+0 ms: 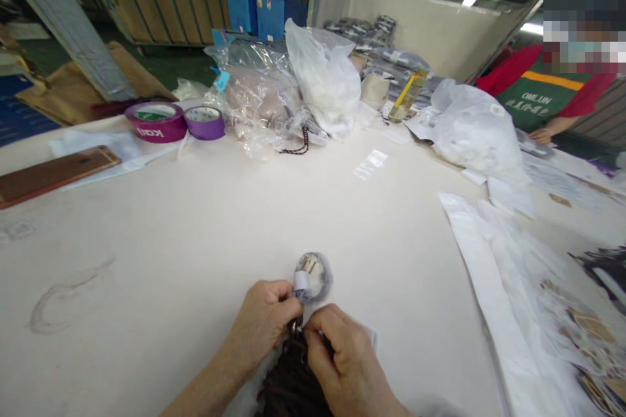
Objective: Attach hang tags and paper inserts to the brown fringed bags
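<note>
My left hand [271, 314] is closed, thumb and fingers pinched at the base of a small round grey-rimmed piece [320, 277] that carries a white tag [302, 281]. Just below it lies a dark brown bundle of cord-like strands [292, 378], its top between my two hands. A small shiny metal bit shows at that top. My right hand [337, 345] is closed in a pinch beside the metal bit; what its fingertips grip is too small to make out. A pale slip [372, 337] shows partly behind the right hand.
Two tape rolls [205, 122] and a brown phone [59, 172] lie at the left. Plastic bags [323, 78] line the table's back. White plastic sheets [482, 273] and tags with strings [591, 326] lie right. A person in a green apron [542, 94] stands at the far right.
</note>
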A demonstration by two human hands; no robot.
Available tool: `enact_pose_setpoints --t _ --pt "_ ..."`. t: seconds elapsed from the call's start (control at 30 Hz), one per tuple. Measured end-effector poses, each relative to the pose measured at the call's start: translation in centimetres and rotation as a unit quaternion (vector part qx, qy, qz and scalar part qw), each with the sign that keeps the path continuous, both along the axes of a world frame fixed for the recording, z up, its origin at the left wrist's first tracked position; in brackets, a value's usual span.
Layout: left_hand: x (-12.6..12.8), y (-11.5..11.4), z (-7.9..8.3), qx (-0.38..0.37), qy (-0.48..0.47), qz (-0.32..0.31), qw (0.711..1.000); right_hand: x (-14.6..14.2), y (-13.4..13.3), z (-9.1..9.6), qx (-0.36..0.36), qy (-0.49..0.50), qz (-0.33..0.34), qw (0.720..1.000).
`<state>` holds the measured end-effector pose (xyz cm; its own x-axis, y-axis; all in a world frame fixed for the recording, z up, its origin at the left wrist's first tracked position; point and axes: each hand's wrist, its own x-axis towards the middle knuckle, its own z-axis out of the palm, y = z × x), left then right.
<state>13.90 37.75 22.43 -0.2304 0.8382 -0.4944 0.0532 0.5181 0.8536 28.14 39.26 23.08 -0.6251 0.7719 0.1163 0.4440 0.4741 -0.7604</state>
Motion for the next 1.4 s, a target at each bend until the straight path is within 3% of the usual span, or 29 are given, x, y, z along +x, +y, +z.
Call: enact_pose_setpoints --t 0.43,0.7,0.83,1.0,1.2,1.4 --pt "-0.2 0.1 -0.3 0.026 0.042 -0.025 0.998 -0.1 0.0 -0.8 -0.001 -0.038 0.027 0.999" --pt "-0.3 0.2 -0.2 0.023 0.048 -0.050 0.997 -0.6 -0.9 -1.5 0.042 -0.045 -0.015 0.998" --pt "-0.8 0.2 0.2 0.030 0.059 -0.065 0.996 -0.8 -0.6 -1.2 0.008 -0.066 -0.022 0.998" --pt "-2.0 -0.6 1.0 0.044 0.058 -0.129 0.989 -0.8 0.0 -0.3 -0.044 -0.089 -0.022 0.995" --pt "-1.8 -1.7 0.6 0.069 0.162 -0.145 0.974 -0.6 0.5 -0.2 -0.096 -0.097 -0.022 0.990" --pt "-2.3 -2.2 0.4 0.074 0.194 -0.241 0.948 -0.4 0.8 -0.4 -0.103 -0.102 -0.015 0.989"
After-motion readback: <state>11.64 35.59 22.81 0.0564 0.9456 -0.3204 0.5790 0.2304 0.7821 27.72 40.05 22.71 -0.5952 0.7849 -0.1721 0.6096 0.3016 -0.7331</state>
